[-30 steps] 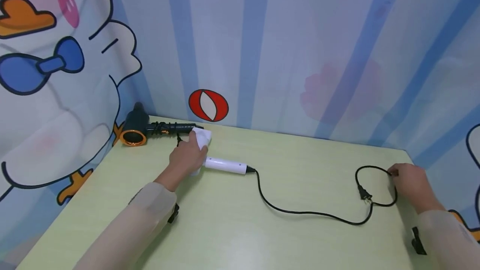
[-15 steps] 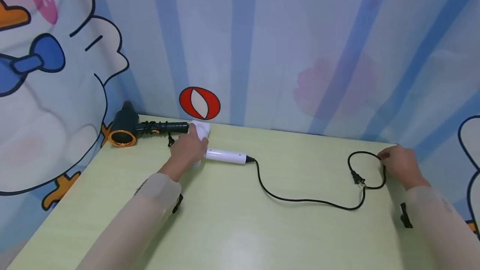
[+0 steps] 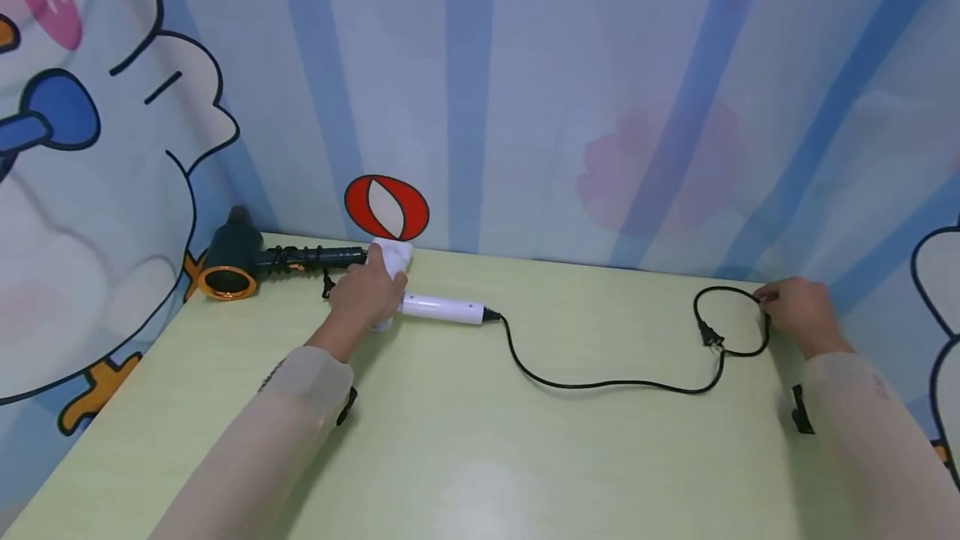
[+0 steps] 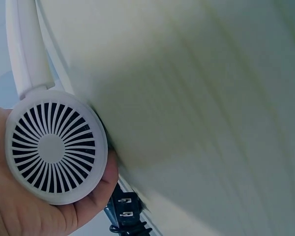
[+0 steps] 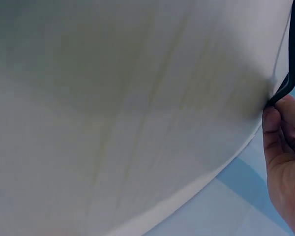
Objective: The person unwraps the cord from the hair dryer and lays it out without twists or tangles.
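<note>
A white hair dryer (image 3: 442,309) lies near the table's back left, its handle pointing right. My left hand (image 3: 366,294) grips the dryer's head, fingers curled round it; the left wrist view shows the round slotted vent (image 4: 51,148) in that hand. From the handle a black power cord (image 3: 600,386) runs right across the table and ends in a loop with a plug (image 3: 710,335) beside it. At the table's right back corner my right hand (image 3: 802,315) pinches the loop between thumb and fingers, and the right wrist view shows the cord (image 5: 292,59) at those fingertips.
A black hair dryer (image 3: 234,252) with an orange rim, its cord wound round the handle, lies at the back left, its handle end close to my left hand. A printed cloth (image 3: 540,107) stands behind the pale table (image 3: 525,457).
The head view has shifted, so things appear further left and the near ones higher. Both hands keep their holds, on the white hair dryer and on the cord loop.
</note>
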`<state>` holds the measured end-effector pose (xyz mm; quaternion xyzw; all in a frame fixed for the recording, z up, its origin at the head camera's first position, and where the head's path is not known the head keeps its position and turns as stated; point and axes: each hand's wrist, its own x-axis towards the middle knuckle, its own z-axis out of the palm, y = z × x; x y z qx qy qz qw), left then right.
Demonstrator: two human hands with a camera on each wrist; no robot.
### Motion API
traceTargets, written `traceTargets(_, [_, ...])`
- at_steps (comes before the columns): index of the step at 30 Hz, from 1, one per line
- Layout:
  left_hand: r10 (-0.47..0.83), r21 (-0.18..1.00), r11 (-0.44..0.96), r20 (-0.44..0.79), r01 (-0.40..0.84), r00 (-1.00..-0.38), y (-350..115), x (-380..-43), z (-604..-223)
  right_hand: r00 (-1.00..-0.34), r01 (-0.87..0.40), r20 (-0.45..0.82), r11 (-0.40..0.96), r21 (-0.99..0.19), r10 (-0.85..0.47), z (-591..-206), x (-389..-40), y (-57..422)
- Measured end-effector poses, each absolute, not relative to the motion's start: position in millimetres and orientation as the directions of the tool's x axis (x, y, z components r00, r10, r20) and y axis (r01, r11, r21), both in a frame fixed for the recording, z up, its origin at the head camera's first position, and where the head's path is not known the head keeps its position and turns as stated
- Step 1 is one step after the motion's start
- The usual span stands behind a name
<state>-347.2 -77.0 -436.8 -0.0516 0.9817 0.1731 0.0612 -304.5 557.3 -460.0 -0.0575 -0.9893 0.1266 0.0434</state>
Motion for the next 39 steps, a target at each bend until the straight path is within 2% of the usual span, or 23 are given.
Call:
traceTargets(23, [-0.06, 0.33, 0.939, -0.124, -0.099, -0.99, -74.2, -347.0, -435.7, -0.976, 0.138, 0.123, 0.948, -0.288, 0.18, -460.4, -281.8, 552.8])
traceTargets(31, [-0.055, 0.332, 0.938, -0.14, -0.099, -0.989, -73.7, -346.2, -436.7, -0.982, 0.128, 0.098, 0.946, -0.299, 0.164, -455.4, -265.8, 541.8])
traceTargets(39, [-0.067, 0.327, 0.938, -0.146, -0.112, -0.987, -76.2, -346.1, -436.3, -0.978, 0.111, 0.129, 0.934, -0.338, 0.163, -447.8, -240.4, 518.6])
